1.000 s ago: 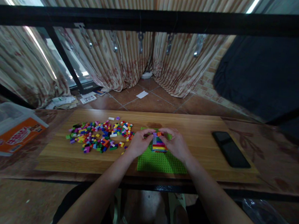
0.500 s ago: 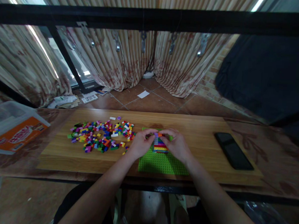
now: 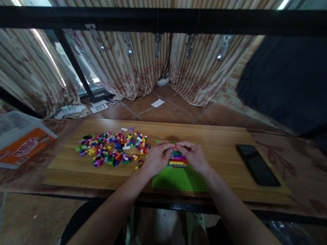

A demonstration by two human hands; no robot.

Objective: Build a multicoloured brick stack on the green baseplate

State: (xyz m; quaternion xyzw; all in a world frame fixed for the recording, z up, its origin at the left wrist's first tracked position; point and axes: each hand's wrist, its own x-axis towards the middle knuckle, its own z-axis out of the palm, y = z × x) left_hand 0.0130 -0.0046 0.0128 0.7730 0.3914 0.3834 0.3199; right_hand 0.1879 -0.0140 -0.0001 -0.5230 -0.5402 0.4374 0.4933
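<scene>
Wooden board (image 3: 223,140): one phone (image 3: 257,165), one green baseplate (image 3: 179,181), one brick stack (image 3: 178,162), top gripped by two hands (image 3: 156,158) (image 3: 194,156).

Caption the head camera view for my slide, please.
Left hand and right hand at a multicolored brick stack on a green baseplate, with loose bricks to the left.

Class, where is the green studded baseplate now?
In the head view, the green studded baseplate lies on the wooden board, under the stacked bricks, right of the loose bricks.
</scene>
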